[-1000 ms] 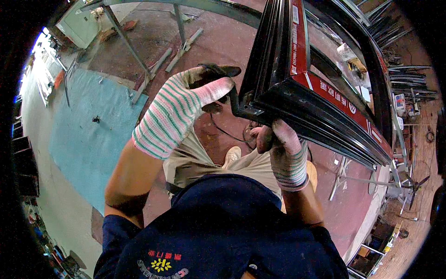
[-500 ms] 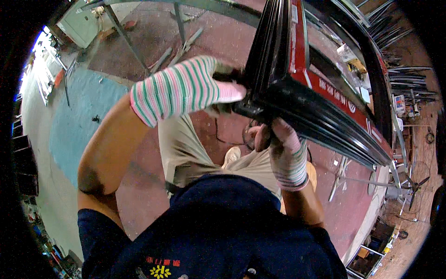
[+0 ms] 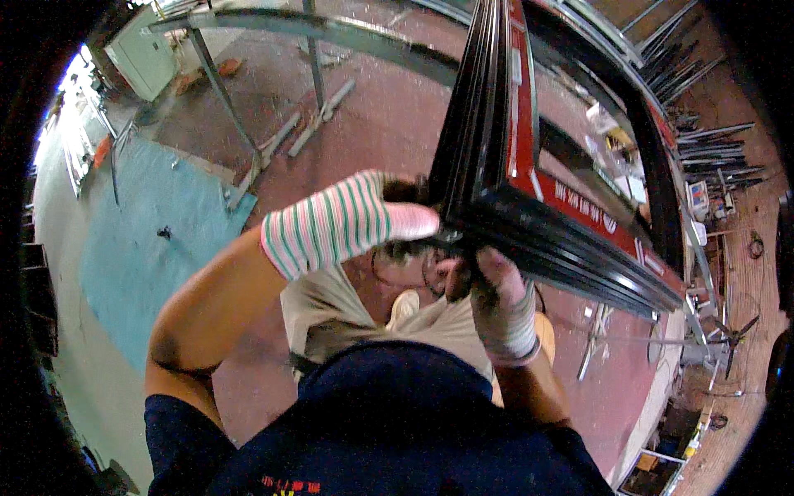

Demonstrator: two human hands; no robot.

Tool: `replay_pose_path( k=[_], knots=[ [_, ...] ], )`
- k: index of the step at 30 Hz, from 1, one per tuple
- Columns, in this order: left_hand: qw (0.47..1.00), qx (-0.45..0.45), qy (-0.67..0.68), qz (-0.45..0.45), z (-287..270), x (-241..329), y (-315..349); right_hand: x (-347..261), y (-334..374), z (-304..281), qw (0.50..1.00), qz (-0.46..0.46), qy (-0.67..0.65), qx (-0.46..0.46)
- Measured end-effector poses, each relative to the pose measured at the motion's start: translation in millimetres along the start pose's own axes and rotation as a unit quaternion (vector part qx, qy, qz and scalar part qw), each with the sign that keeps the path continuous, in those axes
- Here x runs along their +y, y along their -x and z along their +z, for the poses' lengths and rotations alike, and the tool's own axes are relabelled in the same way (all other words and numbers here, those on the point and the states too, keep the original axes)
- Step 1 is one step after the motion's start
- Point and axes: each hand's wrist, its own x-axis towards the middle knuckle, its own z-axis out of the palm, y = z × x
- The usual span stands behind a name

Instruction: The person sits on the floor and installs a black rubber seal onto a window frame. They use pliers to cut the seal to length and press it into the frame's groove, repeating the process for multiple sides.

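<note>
A black metal frame [image 3: 571,248] with grooved sides and red film strips rises in front of me, its corner pointing toward me. My left hand [image 3: 347,219], in a pink, white and green striped glove, is closed at the left side of this corner, its thumb against a small dark part there. Just under the corner is my right hand [image 3: 503,310], in a similar glove with bare fingertips showing. Its fingers are bent together close to the frame's underside; whatever lies between them is hidden in shadow.
A grey metal stand [image 3: 215,70] with legs stands at the far left, near a pale cabinet [image 3: 145,54]. A teal sheet [image 3: 157,240] covers floor at left. Bundles of metal profiles [image 3: 719,153] and a dark-bladed fan [image 3: 732,339] are at right.
The view has shifted a little, and the frame's corner now appears slightly lower. My left hand has tilted downward at the corner; the right hand stays under it.
</note>
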Motion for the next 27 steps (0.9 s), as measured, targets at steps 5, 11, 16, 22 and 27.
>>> replay_pose_path(
  k=[5, 11, 16, 22, 27],
  knots=[
    [0.998, 0.015, 0.044, 0.035, 6.5, -13.7, -7.3, 8.8, -0.1, -4.5, 0.999, -0.003, -0.042, 0.030],
    [0.994, 0.025, 0.104, 0.039, 21.8, -9.9, 2.0, -3.6, 4.7, 8.0, 0.993, -0.032, -0.109, -0.007],
    [0.971, 0.020, 0.238, -0.001, 65.0, -24.6, 5.5, 15.5, 24.7, -48.4, 0.996, -0.051, -0.070, -0.008],
    [0.994, -0.081, -0.043, -0.051, 117.0, -13.7, 6.1, 6.4, 86.5, -99.8, 0.984, -0.038, -0.145, 0.096],
    [0.927, -0.067, -0.300, 0.214, 98.3, 38.8, -5.5, -5.6, 101.3, -121.4, 0.935, -0.193, -0.220, 0.201]
  ],
)
